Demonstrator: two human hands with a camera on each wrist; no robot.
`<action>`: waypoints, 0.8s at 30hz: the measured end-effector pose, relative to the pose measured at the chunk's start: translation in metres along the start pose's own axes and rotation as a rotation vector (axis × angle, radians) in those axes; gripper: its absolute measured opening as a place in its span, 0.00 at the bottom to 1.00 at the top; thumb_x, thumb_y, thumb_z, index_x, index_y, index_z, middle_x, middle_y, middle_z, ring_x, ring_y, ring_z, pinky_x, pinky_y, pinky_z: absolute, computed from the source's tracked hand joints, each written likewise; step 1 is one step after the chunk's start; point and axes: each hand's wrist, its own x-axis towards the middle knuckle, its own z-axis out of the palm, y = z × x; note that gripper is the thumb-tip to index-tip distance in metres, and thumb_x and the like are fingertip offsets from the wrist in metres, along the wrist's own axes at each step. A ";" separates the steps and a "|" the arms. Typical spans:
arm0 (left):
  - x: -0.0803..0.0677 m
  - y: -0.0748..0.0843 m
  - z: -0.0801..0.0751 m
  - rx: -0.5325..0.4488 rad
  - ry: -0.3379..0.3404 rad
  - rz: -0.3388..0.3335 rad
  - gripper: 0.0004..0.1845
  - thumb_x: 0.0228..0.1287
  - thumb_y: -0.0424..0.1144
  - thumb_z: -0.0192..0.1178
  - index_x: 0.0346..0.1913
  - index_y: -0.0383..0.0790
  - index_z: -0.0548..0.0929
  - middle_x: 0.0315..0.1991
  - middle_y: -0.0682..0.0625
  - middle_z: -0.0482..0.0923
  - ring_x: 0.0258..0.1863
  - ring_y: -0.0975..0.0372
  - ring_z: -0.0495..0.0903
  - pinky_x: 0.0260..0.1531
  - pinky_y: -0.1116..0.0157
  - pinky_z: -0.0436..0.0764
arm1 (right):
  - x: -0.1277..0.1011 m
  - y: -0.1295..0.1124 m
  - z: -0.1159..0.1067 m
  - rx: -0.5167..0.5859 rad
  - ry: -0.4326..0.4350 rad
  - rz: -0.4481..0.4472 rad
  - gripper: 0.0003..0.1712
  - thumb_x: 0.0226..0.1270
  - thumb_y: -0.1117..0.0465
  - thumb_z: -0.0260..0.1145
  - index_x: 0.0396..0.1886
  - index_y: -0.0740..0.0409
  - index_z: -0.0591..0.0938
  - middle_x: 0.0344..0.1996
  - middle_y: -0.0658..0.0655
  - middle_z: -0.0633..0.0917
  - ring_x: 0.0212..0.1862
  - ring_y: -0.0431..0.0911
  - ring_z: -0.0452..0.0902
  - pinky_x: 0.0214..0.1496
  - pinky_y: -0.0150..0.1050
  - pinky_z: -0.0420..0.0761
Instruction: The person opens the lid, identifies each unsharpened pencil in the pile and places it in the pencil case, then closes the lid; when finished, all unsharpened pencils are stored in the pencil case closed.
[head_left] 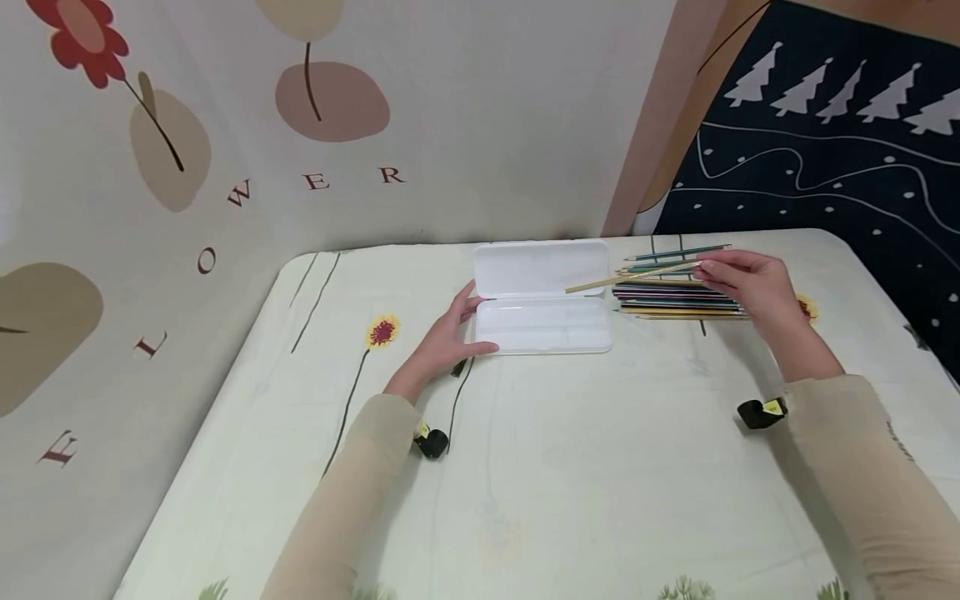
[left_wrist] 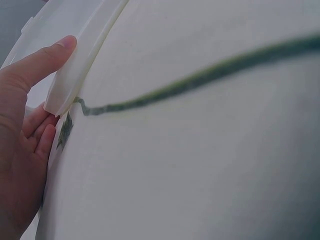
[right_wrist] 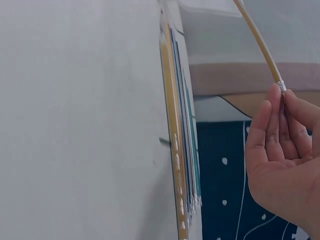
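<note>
A white plastic case [head_left: 525, 327] lies open on the table, its lid hinged back at the far side. My left hand [head_left: 444, 337] grips its left end, the thumb over the near tray's edge [left_wrist: 70, 82] and the other fingers around the side. My right hand [head_left: 761, 292] pinches a yellow pencil [head_left: 592, 285] by one end, between thumb and fingertips. That pencil [right_wrist: 260, 42] is raised and slants leftward, its free end over the case in the head view. Below the right hand lies a row of colored pencils [head_left: 675, 302], side by side.
A pale tablecloth [head_left: 570, 467] with printed flowers covers the table. Behind stands a white printed curtain [head_left: 510, 125]; a dark cloth with white trees [head_left: 825, 167] hangs at the right. A small black wrist camera sits by each cuff.
</note>
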 end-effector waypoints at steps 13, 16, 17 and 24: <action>0.000 -0.001 -0.001 -0.003 0.005 0.007 0.60 0.46 0.54 0.73 0.75 0.62 0.39 0.70 0.56 0.60 0.70 0.59 0.60 0.71 0.57 0.56 | 0.046 0.052 0.003 -0.056 -0.098 -0.020 0.22 0.55 0.56 0.71 0.50 0.58 0.83 0.42 0.51 0.86 0.43 0.41 0.84 0.44 0.30 0.82; -0.001 0.000 -0.001 -0.007 0.004 0.006 0.60 0.46 0.54 0.73 0.74 0.62 0.39 0.70 0.56 0.60 0.70 0.59 0.60 0.71 0.57 0.56 | 0.052 0.058 0.006 -0.114 -0.110 -0.027 0.23 0.56 0.54 0.70 0.51 0.58 0.83 0.43 0.51 0.85 0.44 0.40 0.84 0.45 0.30 0.81; -0.001 0.000 -0.001 -0.008 0.004 0.007 0.60 0.46 0.53 0.73 0.75 0.61 0.39 0.70 0.56 0.60 0.70 0.59 0.60 0.71 0.57 0.56 | 0.051 0.057 0.009 -0.127 -0.121 -0.024 0.22 0.57 0.54 0.70 0.51 0.58 0.83 0.43 0.50 0.85 0.44 0.40 0.84 0.45 0.30 0.81; 0.000 0.000 0.000 -0.016 0.005 0.012 0.60 0.46 0.53 0.73 0.75 0.61 0.39 0.69 0.56 0.61 0.69 0.59 0.60 0.71 0.59 0.57 | 0.026 0.033 0.040 -0.123 -0.227 -0.007 0.19 0.60 0.59 0.68 0.50 0.64 0.82 0.39 0.49 0.87 0.42 0.38 0.84 0.46 0.32 0.82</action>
